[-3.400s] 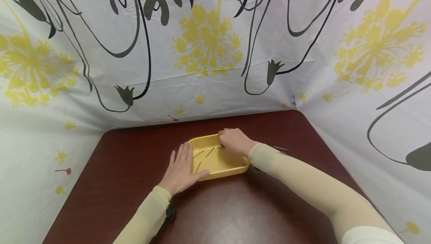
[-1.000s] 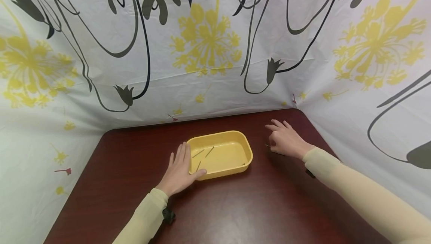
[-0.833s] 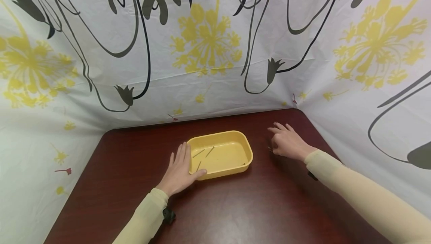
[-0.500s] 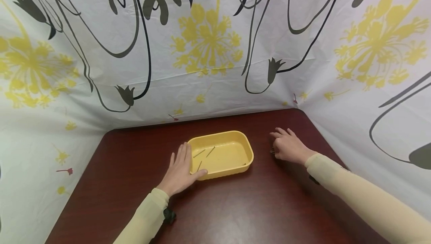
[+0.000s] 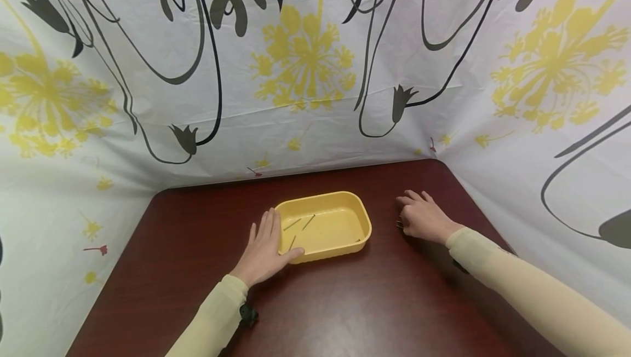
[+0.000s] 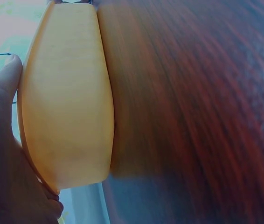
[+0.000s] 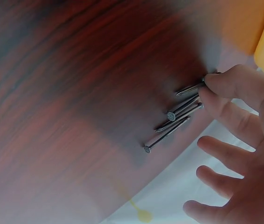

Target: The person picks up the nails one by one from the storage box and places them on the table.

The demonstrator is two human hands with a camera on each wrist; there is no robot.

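Flowered cloth [image 5: 246,86] walled a dark desk [image 5: 172,247]. From the head, the left hand [image 5: 263,248], fingers straight, lay against a yellow tray [image 5: 337,228] with thin nails [image 5: 308,222] inside; the right hand [image 5: 426,220] was low, right of the tray. From the left wrist, fingers followed the rim. From the right wrist, one nail [image 7: 190,87] was pinched beside loose nails [image 7: 176,119]; picking up seemed underway, calling next for a lift.

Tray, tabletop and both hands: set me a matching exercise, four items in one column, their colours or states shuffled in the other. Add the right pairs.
Column one:
1. left hand
2. right hand
3. tray
4. tabletop

Column two:
A. dark reddish-brown
B. thumb and forefinger at a nail
C. yellow
D. straight-fingered, touching the tray

Right pairs: 1-D, 2-B, 3-C, 4-A
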